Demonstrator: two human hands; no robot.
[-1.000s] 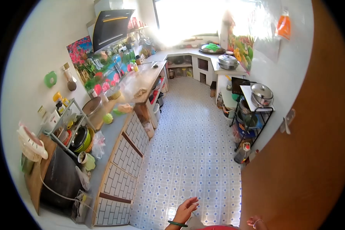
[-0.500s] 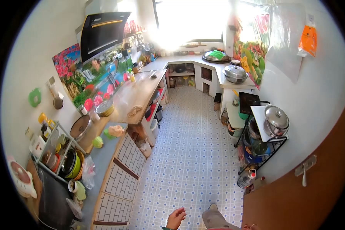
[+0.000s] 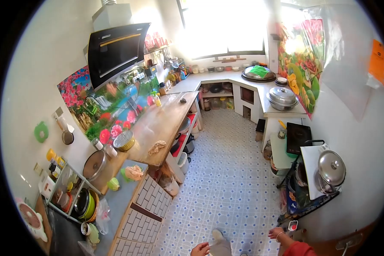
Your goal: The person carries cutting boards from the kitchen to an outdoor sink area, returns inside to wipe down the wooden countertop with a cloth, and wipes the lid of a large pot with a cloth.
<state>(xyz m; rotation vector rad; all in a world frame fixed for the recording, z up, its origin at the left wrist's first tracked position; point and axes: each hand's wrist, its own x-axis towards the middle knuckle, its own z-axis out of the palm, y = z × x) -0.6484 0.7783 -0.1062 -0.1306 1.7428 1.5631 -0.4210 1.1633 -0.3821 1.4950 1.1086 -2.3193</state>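
Note:
At the bottom edge, my left hand (image 3: 200,249) hangs over the tiled floor beside my leg, its fingers loosely bent and nothing in them. My right hand (image 3: 277,233), below a red sleeve (image 3: 302,249), hangs near a red-capped bottle (image 3: 292,226) on the floor, apart from it as far as I can see. Its fingers look relaxed and hold nothing visible. One of my shoes (image 3: 217,234) shows between the hands on the patterned floor (image 3: 213,183).
On the left run a wooden counter (image 3: 162,123) with a cloth (image 3: 157,147), and a lower grey worktop (image 3: 128,196) with greens and a dish rack (image 3: 70,183). A rack on the right bears a lidded steel pot (image 3: 331,168). Another steel pot (image 3: 282,99) stands beyond.
The view has shifted forward and turned left, so the counters look nearer. My left hand has dropped lower in view. My right hand has come into view at the lower right.

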